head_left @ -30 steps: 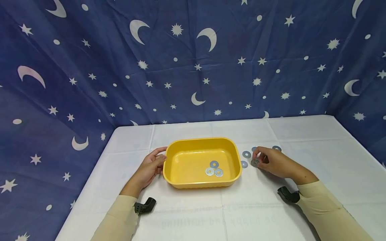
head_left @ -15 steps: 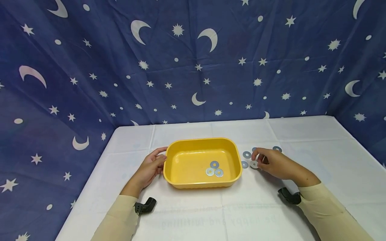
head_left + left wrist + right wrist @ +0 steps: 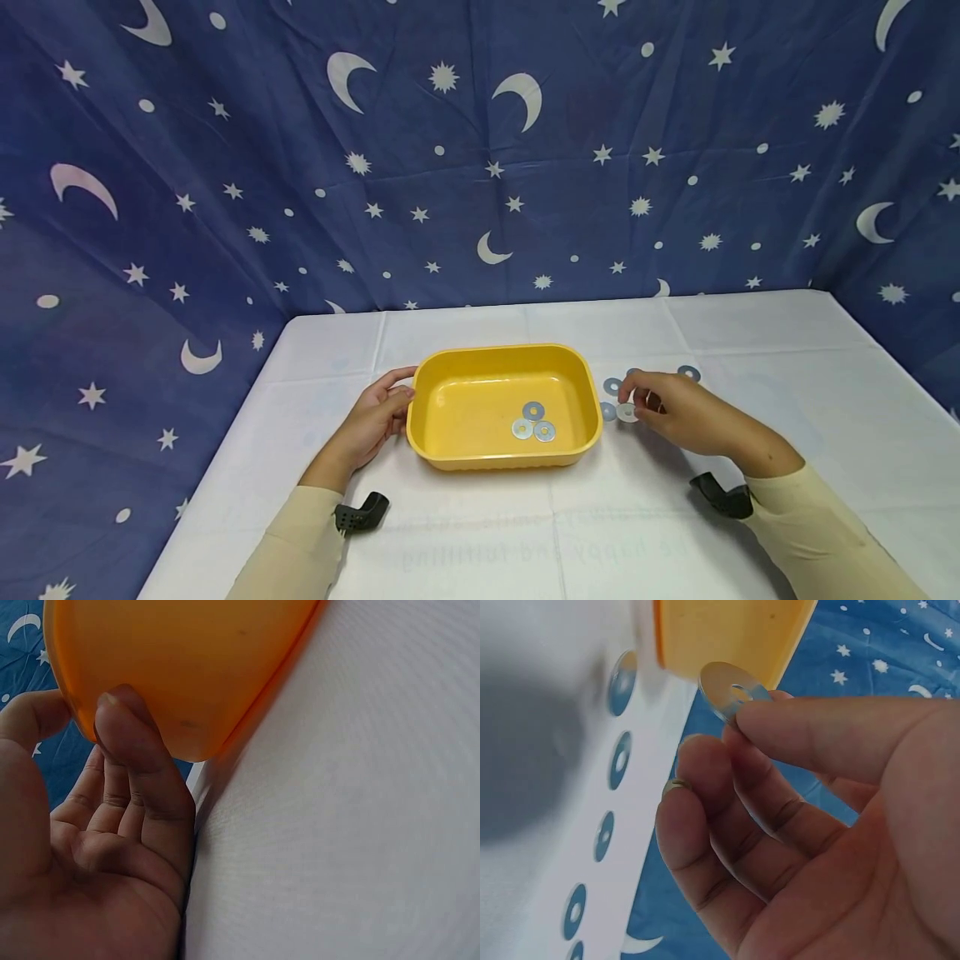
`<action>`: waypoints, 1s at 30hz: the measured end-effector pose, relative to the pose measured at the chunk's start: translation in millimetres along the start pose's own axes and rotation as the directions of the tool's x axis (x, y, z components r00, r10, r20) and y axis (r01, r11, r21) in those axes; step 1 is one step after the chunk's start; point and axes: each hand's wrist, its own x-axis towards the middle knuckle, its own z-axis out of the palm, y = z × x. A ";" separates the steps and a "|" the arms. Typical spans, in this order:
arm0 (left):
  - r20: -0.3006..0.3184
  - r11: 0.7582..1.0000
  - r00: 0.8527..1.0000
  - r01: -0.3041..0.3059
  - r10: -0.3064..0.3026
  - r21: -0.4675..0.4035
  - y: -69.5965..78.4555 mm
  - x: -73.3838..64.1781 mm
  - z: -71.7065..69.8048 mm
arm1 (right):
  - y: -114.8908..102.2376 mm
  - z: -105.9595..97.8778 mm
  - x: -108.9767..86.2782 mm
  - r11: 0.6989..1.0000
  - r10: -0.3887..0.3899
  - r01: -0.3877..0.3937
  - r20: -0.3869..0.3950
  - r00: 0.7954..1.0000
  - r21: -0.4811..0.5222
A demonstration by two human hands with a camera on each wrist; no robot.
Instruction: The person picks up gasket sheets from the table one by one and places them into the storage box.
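Observation:
A yellow plastic tray stands on the white table, with several metal washers lying flat inside toward its right. My left hand grips the tray's left end; the left wrist view shows a thumb and finger against its outer wall. Between thumb and fingertips, my right hand pinches a washer just off the tray's right side. That washer appears tilted in the right wrist view, its hole partly visible. The right hand has its other fingers curled.
Several loose washers lie on the table right of the tray, among them a nearer washer and a farther washer. Some are partly hidden by the right hand. A blue curtain with moons and stars hangs behind the table.
My right hand has shifted slightly left toward the tray with the pinched washer, which now shows its face more brightly. The left hand and tray stay in place.

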 end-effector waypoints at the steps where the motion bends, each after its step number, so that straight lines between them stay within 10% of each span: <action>1: 0.003 1.000 1.000 -0.001 0.001 -0.001 -0.2 0.0 -0.3 | -1.8 -0.1 -0.5 1.000 -0.003 0.003 -0.003 1.000 0.000; 30: 0.005 1.000 1.000 -0.011 0.011 -0.021 -2.6 2.1 -1.6 | -40.5 8.7 12.3 0.979 -0.204 0.205 -0.169 0.964 -0.008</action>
